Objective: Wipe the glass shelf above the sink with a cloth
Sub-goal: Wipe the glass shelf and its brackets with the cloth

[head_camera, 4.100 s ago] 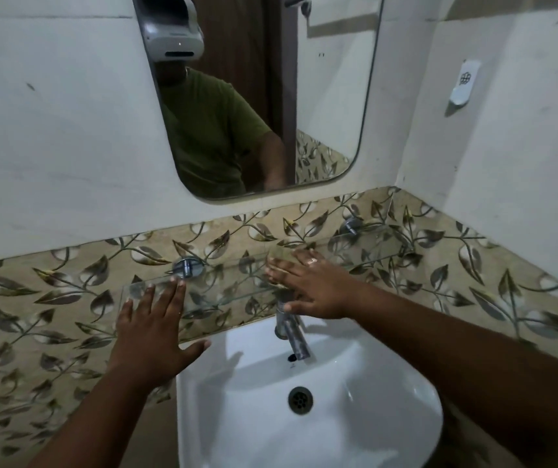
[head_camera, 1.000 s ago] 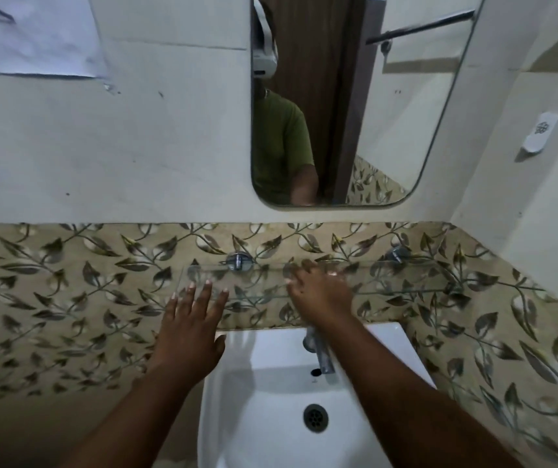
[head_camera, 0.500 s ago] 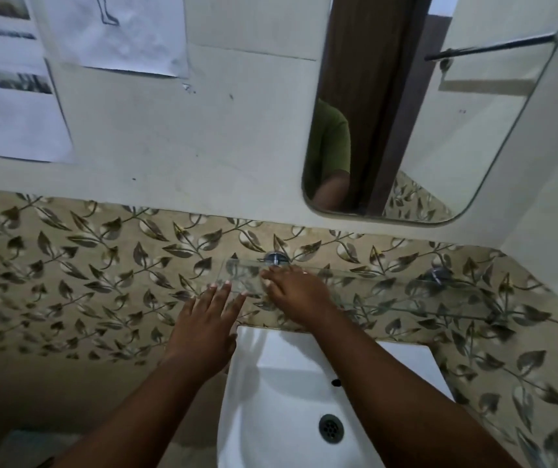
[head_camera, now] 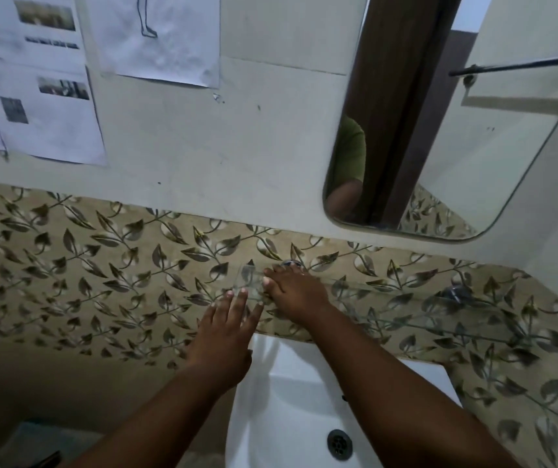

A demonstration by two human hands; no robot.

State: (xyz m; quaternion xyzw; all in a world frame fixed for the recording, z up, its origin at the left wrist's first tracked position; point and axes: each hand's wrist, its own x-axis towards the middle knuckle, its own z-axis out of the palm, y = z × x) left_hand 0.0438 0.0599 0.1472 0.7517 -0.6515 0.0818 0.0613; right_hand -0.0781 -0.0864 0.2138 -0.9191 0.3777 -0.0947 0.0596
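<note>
Glass shelf (head_camera: 406, 298): fixed to leaf-patterned wall above sink (head_camera: 287, 417); rigid, slick, brittle by the look; press lightly near metal brackets. Right hand (head_camera: 296, 292) flat, fingers spread, on left end. Left hand (head_camera: 225, 332) spread, at front edge. No cloth visible.

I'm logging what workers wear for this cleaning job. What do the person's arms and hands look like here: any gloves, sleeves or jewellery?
Both forearms are bare up to the frame edge: no gloves, no sleeves, no watch. The left hand and right hand have short, pale nails. No ring can be made out at this moment. In the mirror, a green short sleeve shows on the upper arm.
</note>
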